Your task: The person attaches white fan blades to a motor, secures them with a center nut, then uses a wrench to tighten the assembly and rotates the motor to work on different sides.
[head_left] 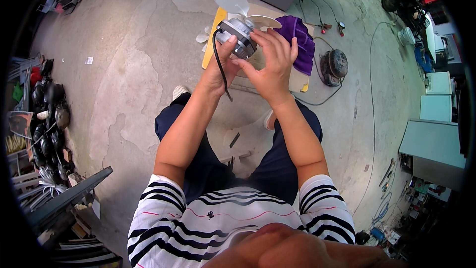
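Small grey fan motor with white blades, held up in front of the person over the concrete floor. The left hand grips the motor from below, fingers curled round its body; the right hand lies against the motor's right side, fingers spread over it. A black cable hangs from the motor across the left wrist. Beyond the motor – a purple cloth on a yellow-edged board; right of it, a round black compressor.
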`<state>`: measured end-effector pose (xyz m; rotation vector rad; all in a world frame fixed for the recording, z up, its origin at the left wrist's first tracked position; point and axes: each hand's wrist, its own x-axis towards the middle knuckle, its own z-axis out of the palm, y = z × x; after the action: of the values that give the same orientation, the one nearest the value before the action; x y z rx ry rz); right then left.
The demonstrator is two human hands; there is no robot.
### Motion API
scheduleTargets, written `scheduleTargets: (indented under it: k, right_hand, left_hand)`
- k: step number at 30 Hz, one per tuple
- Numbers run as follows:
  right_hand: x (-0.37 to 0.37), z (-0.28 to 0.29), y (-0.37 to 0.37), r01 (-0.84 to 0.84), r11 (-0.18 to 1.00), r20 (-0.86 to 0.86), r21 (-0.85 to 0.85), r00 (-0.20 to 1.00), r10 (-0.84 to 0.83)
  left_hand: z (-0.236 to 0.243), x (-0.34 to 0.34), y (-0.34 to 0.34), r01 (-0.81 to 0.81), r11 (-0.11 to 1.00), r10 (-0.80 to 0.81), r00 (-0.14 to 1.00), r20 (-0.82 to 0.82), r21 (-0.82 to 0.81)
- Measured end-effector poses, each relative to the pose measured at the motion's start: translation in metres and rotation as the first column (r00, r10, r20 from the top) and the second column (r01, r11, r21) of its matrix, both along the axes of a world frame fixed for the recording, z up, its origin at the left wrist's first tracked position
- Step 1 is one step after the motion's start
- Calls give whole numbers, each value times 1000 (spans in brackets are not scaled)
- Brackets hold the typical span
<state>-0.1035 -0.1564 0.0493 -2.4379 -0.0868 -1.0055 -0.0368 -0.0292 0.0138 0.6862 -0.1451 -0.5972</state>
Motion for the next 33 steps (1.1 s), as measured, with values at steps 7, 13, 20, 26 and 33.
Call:
scheduleTargets:
  k: [7, 13, 20, 26, 33]
  right_hand:
    - [4, -5, -2, 64, 997, 28, -34, 998, -63]
    - [2, 3, -27, -6, 1000, 35, 28, 999, 5]
    - [0, 5, -45, -36, 993, 72, -115, 996, 44]
    - [2, -3, -37, -92, 949, 32, -302, 994, 107]
    - [5, -2, -19, -1, 908, 93, -418, 995, 44]
  left_hand:
    - [12, -8, 1, 17, 992, -21, 999, 38, 124]
    - [19, 0, 22, 145, 980, -156, 985, 70, 138]
    - [18, 20, 49, 345, 933, -340, 938, 64, -105]
    - [35, 9, 36, 178, 962, -175, 984, -29, 208]
    - [7, 17, 34, 173, 981, -166, 982, -89, 85]
